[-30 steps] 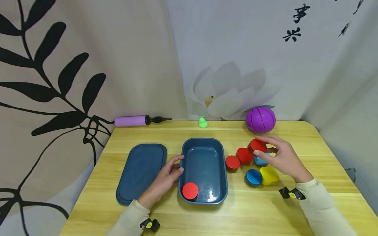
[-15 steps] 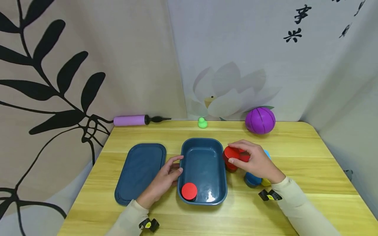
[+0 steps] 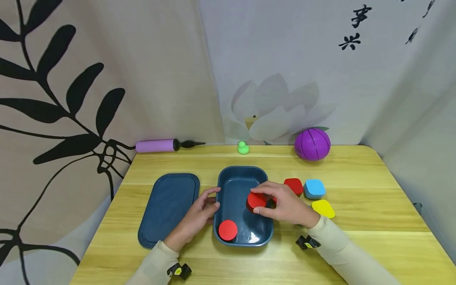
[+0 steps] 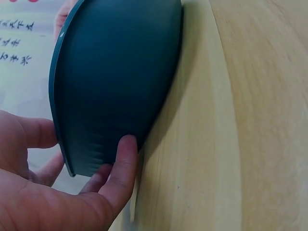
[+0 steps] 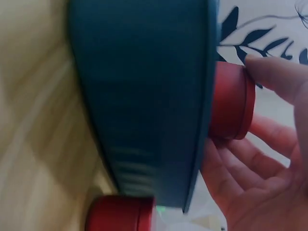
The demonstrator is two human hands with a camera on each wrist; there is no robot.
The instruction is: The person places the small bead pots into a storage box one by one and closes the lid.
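We see a yellow wood-grain worktop (image 3: 384, 221) with a rounded far right corner. Behind it, our view meets a beige wall panel (image 3: 160, 71) bearing a black leafy branch (image 3: 84, 88), then a paler panel (image 3: 278, 43) with a faint flower (image 3: 274, 107) and black characters (image 3: 350, 40).

A pale yellow wooden table (image 3: 221, 266) with visible grain carries a dark blue tray (image 3: 233, 190) near its middle, a flat blue lid (image 3: 169, 209) lying just left of it. Along the back edge sit a purple pump (image 3: 155, 145), a small green figure (image 3: 243, 148) and a purple ball (image 3: 312, 144). Right of the tray lie a red block (image 3: 293, 186), a light-blue block (image 3: 314, 189) and a yellow block (image 3: 323, 208).
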